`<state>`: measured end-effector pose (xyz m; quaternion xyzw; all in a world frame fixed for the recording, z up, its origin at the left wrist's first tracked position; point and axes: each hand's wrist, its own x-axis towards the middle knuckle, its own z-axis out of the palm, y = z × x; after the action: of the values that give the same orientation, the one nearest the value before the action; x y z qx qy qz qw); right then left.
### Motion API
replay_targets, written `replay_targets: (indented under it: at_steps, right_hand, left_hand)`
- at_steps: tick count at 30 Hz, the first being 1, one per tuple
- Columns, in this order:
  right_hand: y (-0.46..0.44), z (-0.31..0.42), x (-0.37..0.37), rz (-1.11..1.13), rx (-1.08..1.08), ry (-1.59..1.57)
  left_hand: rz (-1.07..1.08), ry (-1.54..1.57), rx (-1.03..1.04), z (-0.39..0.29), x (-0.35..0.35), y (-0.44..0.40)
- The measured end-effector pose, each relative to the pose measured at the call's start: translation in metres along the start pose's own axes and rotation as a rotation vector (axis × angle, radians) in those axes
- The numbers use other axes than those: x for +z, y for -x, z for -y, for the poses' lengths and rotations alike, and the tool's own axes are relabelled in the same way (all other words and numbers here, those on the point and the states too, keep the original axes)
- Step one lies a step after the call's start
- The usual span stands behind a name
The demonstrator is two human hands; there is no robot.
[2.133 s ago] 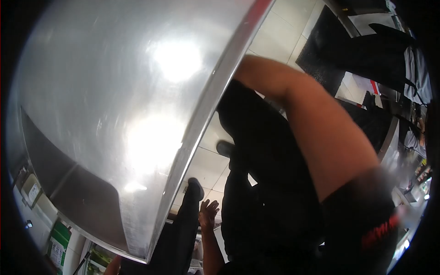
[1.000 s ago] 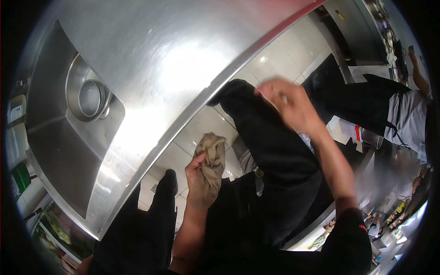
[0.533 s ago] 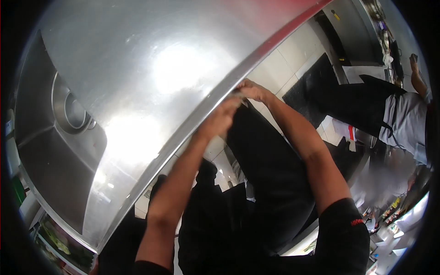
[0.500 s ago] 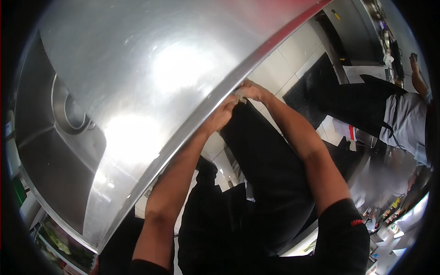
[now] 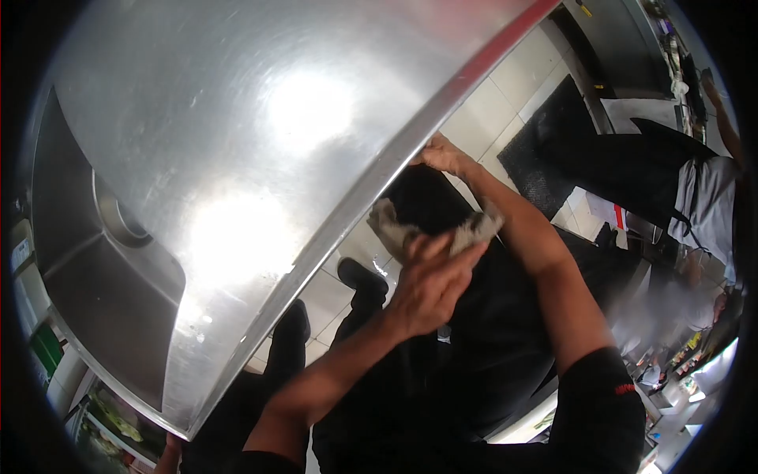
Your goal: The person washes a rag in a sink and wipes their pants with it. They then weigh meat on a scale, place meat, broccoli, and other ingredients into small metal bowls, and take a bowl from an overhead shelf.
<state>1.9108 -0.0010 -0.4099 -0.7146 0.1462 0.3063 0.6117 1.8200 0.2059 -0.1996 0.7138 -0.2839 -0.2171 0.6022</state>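
Observation:
My left hand (image 5: 433,286) is closed on a greyish-beige cloth (image 5: 478,229), which hangs out on both sides of the fingers. It is over black fabric, beside the front edge of a steel counter (image 5: 237,134). At that edge is my right hand (image 5: 446,156), its fingers curled and partly hidden by the rim. Whether they grip something there does not show. Black fabric (image 5: 426,193) stretches from near the right hand back toward my body.
A steel sink basin (image 5: 110,292) with a round metal vessel (image 5: 122,213) lies left. A black floor mat (image 5: 553,142) is on the tiles. Another person in a black apron (image 5: 632,170) stands right. A hand (image 5: 170,454) shows lower left, near leafy greens (image 5: 114,419).
Both hands were together on the cloth at the counter edge. My left hand has drawn back toward my body with the cloth. My right hand stays near the edge.

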Motion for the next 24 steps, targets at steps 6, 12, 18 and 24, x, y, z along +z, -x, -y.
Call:
replay_targets:
  at_steps: [6,12,18,24]
  right_hand:
    - [0.012,0.015,0.003,-0.083,0.046,0.121]
    - [0.006,-0.010,-0.001,-0.034,0.101,-0.291]
    - [0.022,0.015,0.019,-0.130,-0.033,-0.512]
    - [0.011,0.004,0.010,-0.146,-0.040,-0.219]
  left_hand:
    - [-0.428,0.069,-0.471,0.095,0.002,-0.017]
    - [-0.455,0.061,-0.249,0.037,0.051,0.041]
    - [-0.819,0.651,-0.579,0.075,0.052,0.013]
    - [-0.302,0.771,-0.742,-0.047,0.076,0.143]
